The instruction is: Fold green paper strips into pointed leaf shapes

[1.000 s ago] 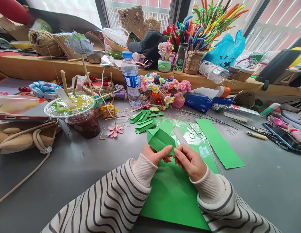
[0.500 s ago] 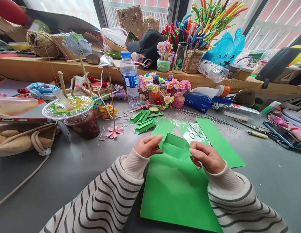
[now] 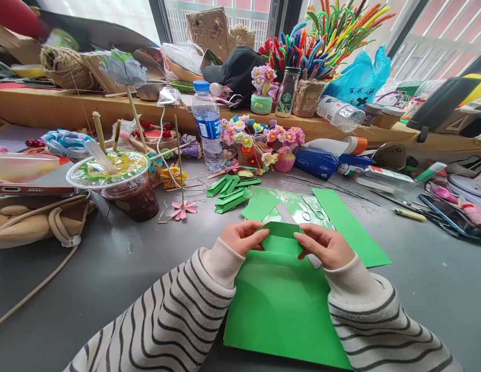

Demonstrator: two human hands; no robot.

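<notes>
A small piece of folded green paper (image 3: 281,240) is held up between my two hands, its creased flaps standing partly open. My left hand (image 3: 244,237) pinches its left end with thumb and fingers. At the right end, my right hand (image 3: 326,245) grips it the same way, thumb on the near side. Below them lies a large green sheet (image 3: 281,310). Just behind, several folded green paper strips (image 3: 233,199) are heaped on the grey table. Scissors (image 3: 312,208) rest on a clear plastic sleeve, with a long green strip (image 3: 349,230) to the right.
A lidded cup with dark drink (image 3: 126,191) stands at left, near a pink paper flower (image 3: 183,209) on a stick. Behind are a water bottle (image 3: 208,126) and crocheted flowers (image 3: 259,139). A phone (image 3: 452,214) lies at right. Craft supplies crowd the wooden ledge (image 3: 166,116).
Both hands have come slightly closer together, the left moving right and a little lower. The folded green paper has turned and its flap now stands up more toward the back.
</notes>
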